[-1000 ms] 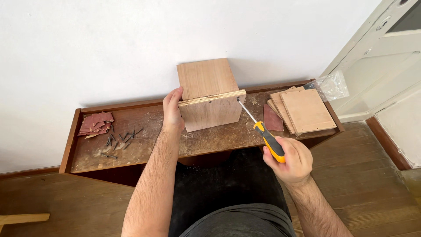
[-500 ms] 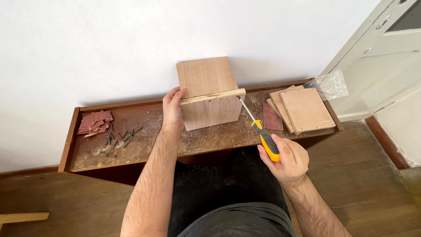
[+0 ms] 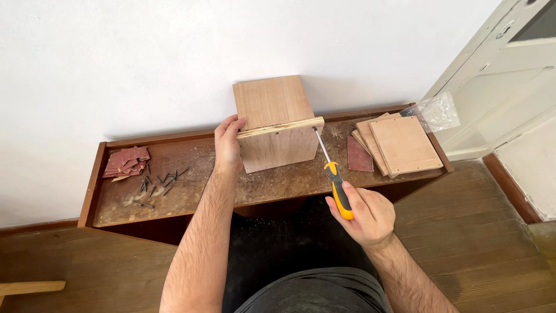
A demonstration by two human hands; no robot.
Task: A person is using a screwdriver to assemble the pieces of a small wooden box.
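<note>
A plywood box [image 3: 277,123] made of joined boards stands on a low brown wooden bench [image 3: 191,194] against the white wall. My left hand [image 3: 228,142] grips the box's left side and steadies it. My right hand [image 3: 364,213] is shut on a screwdriver [image 3: 332,174] with a yellow and black handle. Its metal tip touches the right end of the box's top front edge.
A stack of plywood boards [image 3: 401,145] and a reddish sandpaper sheet [image 3: 359,155] lie at the bench's right, with a clear plastic bag [image 3: 437,111] behind. Sandpaper scraps [image 3: 126,161] and several dark screws [image 3: 157,182] lie at the left. A white door [image 3: 509,75] stands to the right.
The view has shifted slightly. My right hand and the screwdriver stay at the box's right corner, and my left hand keeps hold of the box's left side.
</note>
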